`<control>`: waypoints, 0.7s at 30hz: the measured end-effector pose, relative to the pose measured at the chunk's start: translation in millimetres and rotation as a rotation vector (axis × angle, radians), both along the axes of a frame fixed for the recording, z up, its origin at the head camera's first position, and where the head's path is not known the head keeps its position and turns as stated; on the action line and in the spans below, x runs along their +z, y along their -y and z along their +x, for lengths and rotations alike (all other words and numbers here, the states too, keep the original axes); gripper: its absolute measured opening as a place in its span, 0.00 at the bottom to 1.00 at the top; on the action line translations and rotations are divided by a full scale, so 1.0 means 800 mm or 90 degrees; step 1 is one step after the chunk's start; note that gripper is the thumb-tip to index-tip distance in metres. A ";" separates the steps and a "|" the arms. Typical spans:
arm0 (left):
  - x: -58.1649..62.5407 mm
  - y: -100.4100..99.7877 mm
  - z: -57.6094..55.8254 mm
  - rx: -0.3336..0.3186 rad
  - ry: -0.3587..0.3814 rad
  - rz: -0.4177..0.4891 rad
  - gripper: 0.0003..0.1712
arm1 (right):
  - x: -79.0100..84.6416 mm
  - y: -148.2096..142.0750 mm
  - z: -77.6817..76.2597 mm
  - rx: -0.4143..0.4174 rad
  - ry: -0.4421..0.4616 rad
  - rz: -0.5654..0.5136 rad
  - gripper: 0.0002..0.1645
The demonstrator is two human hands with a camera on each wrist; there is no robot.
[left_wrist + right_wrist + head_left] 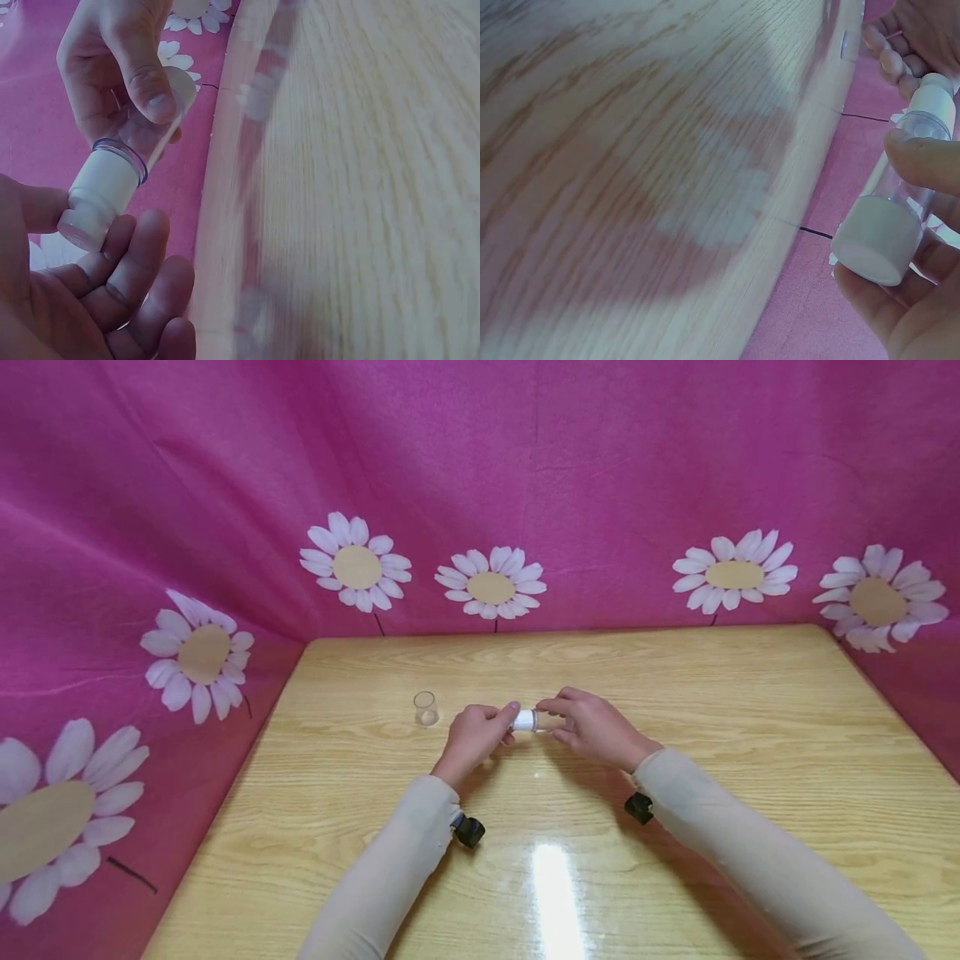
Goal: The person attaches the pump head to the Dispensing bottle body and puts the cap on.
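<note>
Both hands hold a small pump bottle (pixel 525 720) sideways above the wooden table. It has a clear body, a white collar and pump head (pixel 103 184), and a wide white base (pixel 877 240). My left hand (pixel 476 735) pinches the pump head between thumb and fingers. At the other end, my right hand (pixel 600 731) grips the clear body, its thumb (pixel 926 161) lying along the side and its fingers round by the base. To the left of my left hand, a small clear cup-shaped cap (pixel 426 710) stands upright on the table.
The wooden table (pixel 337 827) has a bright light reflection near its front. A pink cloth (pixel 600 460) printed with white daisies hangs behind and along both sides. Black wrist cameras (pixel 470 832) are strapped below the sleeves.
</note>
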State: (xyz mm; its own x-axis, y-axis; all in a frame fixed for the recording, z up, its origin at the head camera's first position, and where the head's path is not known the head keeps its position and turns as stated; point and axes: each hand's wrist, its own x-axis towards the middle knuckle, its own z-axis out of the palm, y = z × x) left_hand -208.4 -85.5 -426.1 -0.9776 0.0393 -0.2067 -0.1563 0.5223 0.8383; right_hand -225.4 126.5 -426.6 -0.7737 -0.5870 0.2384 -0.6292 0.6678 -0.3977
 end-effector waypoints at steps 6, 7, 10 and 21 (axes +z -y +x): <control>0.000 -0.001 0.000 0.010 0.013 -0.009 0.28 | 0.001 0.001 0.000 0.001 0.004 0.007 0.25; 0.000 -0.001 0.000 0.012 0.015 -0.009 0.28 | 0.001 0.001 0.000 0.000 0.006 0.007 0.25; -0.002 -0.001 0.000 0.016 0.019 -0.008 0.29 | 0.001 0.002 0.001 0.002 0.008 0.006 0.25; -0.009 0.003 0.001 -0.015 -0.010 0.059 0.18 | 0.003 0.005 0.001 0.012 -0.004 0.003 0.25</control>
